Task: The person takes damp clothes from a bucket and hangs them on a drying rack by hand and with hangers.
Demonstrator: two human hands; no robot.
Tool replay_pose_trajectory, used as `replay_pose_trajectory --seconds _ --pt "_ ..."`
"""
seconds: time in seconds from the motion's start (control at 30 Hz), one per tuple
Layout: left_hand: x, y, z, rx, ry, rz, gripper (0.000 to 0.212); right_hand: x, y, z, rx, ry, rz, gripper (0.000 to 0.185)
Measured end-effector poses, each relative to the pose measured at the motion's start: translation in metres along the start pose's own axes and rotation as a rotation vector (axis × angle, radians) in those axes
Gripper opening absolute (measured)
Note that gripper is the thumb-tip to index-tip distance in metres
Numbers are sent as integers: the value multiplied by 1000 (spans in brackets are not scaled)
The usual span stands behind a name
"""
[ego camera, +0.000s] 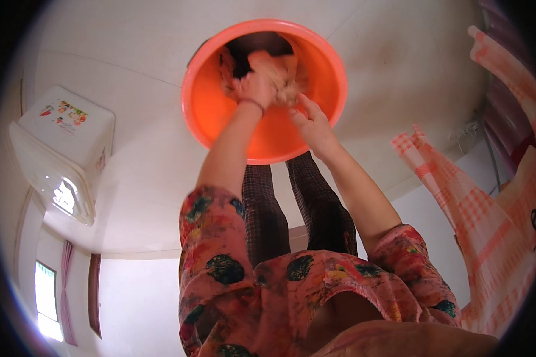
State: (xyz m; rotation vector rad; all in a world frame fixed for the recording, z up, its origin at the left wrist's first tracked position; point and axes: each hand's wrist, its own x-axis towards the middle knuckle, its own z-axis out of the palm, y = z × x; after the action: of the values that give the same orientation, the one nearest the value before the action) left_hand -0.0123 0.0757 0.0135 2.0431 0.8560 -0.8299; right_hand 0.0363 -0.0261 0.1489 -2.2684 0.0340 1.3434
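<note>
An orange plastic basin (pixel 196 116) stands on the floor before my feet. Inside it lie a black cloth (pixel 268 41) and a crumpled beige cloth (pixel 270 64). My left hand (pixel 257 89) is over the basin against the beige cloth; motion blur hides how its fingers lie, so its grip cannot be told. On the other side my right hand (pixel 312 122) is at the basin's near right part, thumb and forefinger apart, its fingertips close to the blurred end of the beige cloth. Whether they touch it is unclear.
At the left a white plastic storage box (pixel 67 120) with printed pictures stands beside a translucent lid (pixel 49 169). A pink-and-white checked cloth (pixel 464 209) hangs at the right, near a purple curtain (pixel 504 102). Thin cables (pixel 469 130) lie by the wall there.
</note>
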Motion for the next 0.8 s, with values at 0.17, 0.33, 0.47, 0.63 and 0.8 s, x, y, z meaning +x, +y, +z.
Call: replay_pose_trajectory --seconds 0.17,0.33,0.47,0.63,0.8 --pt "-94 -22 4 -265 196 154 31 -12 -19 -15 397 -130 440 64" --pt "-159 -13 -28 -716 557 202 29 -11 -20 -6 496 -114 332 51" --pt "-196 -3 -60 -890 501 -132 37 -1 -11 -3 435 20 133 29" --pt "-217 -19 -80 -940 616 -212 37 10 -1 -31 114 409 -46 18" --pt "-240 -21 -85 -944 621 -273 36 5 -6 -33 -25 289 -103 25"
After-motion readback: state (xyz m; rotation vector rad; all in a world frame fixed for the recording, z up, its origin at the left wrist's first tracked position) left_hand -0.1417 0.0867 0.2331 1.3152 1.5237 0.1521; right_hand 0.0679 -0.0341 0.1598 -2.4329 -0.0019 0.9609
